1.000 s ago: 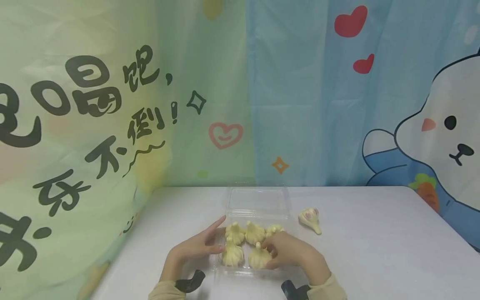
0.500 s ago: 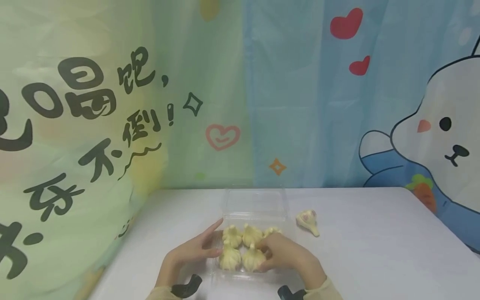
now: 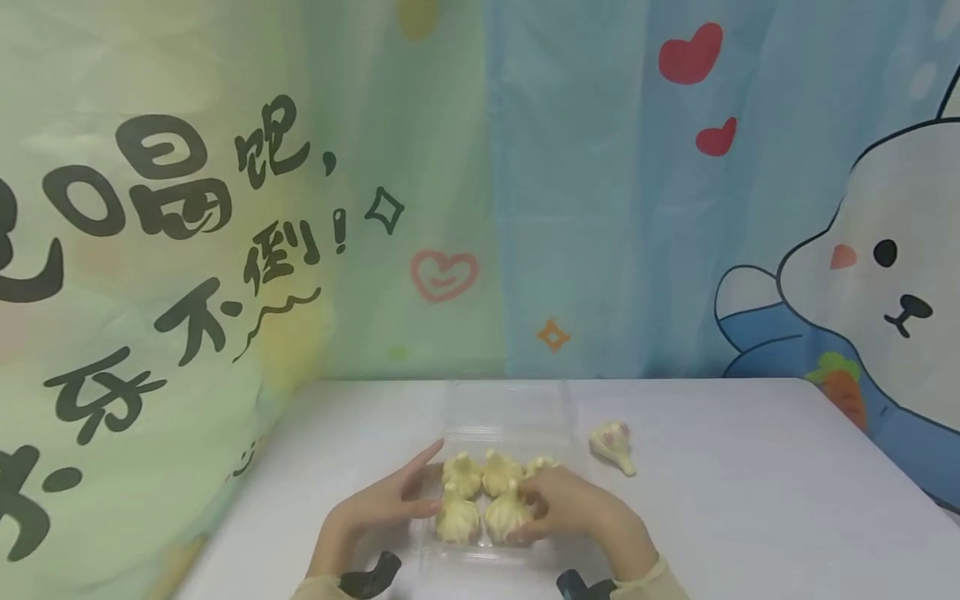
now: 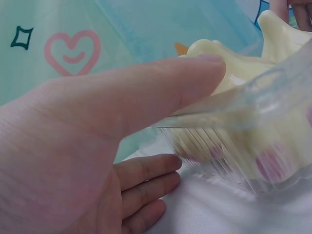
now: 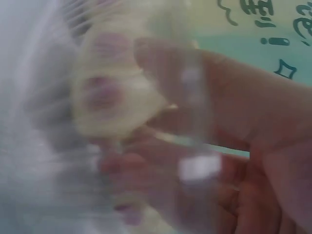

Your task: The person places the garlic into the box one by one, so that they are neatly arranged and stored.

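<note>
A clear plastic clamshell box [image 3: 465,551] holds several pale garlic bulbs in two rows. My right hand [image 3: 577,507] reaches into it and grips the front right garlic bulb [image 3: 502,521] between thumb and fingers. Through the blurred plastic in the right wrist view, this bulb [image 5: 114,105] shows purple patches. My left hand [image 3: 386,502] is at the box's left side, fingers mostly straight. In the left wrist view its thumb [image 4: 170,85] lies over the box rim beside a bulb, while the other fingers [image 4: 151,170] extend by the ribbed wall [image 4: 214,146].
The box's clear lid [image 3: 506,408] is folded back toward the rear of the white table [image 3: 720,500]. One loose garlic bulb [image 3: 613,447] lies to the right of the lid. A printed curtain [image 3: 570,183] hangs behind the table.
The head view has shifted slightly, so the scene sits a little left and lower. My right hand keeps its grip on the front right bulb; my left hand stays at the box's side.
</note>
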`<state>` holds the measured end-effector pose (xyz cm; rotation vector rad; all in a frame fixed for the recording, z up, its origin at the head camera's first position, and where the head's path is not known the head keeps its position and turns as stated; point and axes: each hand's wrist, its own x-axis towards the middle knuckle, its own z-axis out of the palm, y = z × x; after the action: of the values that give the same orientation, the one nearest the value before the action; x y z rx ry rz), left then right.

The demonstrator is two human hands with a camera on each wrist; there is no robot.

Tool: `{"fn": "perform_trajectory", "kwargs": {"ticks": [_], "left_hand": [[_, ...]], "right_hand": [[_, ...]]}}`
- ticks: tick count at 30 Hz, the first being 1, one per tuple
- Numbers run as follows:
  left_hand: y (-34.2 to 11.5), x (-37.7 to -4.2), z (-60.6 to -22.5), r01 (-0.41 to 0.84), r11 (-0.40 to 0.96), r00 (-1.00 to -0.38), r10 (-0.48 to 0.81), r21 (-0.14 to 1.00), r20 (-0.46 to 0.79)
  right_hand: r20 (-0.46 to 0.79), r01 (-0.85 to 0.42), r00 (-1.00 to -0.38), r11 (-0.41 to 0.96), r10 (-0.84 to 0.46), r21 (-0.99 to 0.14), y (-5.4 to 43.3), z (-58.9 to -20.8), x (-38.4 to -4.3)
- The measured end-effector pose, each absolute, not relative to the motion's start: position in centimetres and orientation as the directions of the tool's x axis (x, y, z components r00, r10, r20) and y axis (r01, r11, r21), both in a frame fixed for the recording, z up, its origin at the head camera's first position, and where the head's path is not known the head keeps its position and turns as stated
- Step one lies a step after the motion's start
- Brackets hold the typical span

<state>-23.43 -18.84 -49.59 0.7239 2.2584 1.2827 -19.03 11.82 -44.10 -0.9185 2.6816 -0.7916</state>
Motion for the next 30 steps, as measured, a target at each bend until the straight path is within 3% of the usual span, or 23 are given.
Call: {"fn": "perform_trajectory", "kwargs": {"ticks": [5, 13, 20, 26, 30], "left_hand": [[-19.0, -23.3, -49.3, 0.223, 0.424, -0.763, 0.636, 0.878, -0.114], [-19.1, -23.4, -49.6, 0.219, 0.416, -0.761, 0.639, 0.882, -0.112], [-19.1, -23.2, -49.7, 0.216, 0.416, -0.759, 0.641, 0.883, -0.116], [-19.0, -23.2, -49.8, 0.202, 0.421, -0.764, 0.632, 0.884, -0.127], [-18.9, -23.3, -49.9, 0.171, 0.410, -0.761, 0.632, 0.896, -0.144]], "right_hand": [[-0.026, -0.466, -0.799, 0.646, -0.601, -0.605, 12.7, -43.0, -18.6], [-0.029, -0.332, -0.868, 0.621, -0.497, -0.711, 16.0, -41.8, -18.9], [0.123, -0.247, -0.967, 0.712, -0.222, -0.658, 20.2, -43.0, -20.2], [0.358, -0.350, -0.920, 0.744, -0.159, -0.569, 23.0, -45.7, -21.1], [0.342, -0.355, -0.922, 0.740, -0.178, -0.572, 23.7, -47.1, -21.6]]}}
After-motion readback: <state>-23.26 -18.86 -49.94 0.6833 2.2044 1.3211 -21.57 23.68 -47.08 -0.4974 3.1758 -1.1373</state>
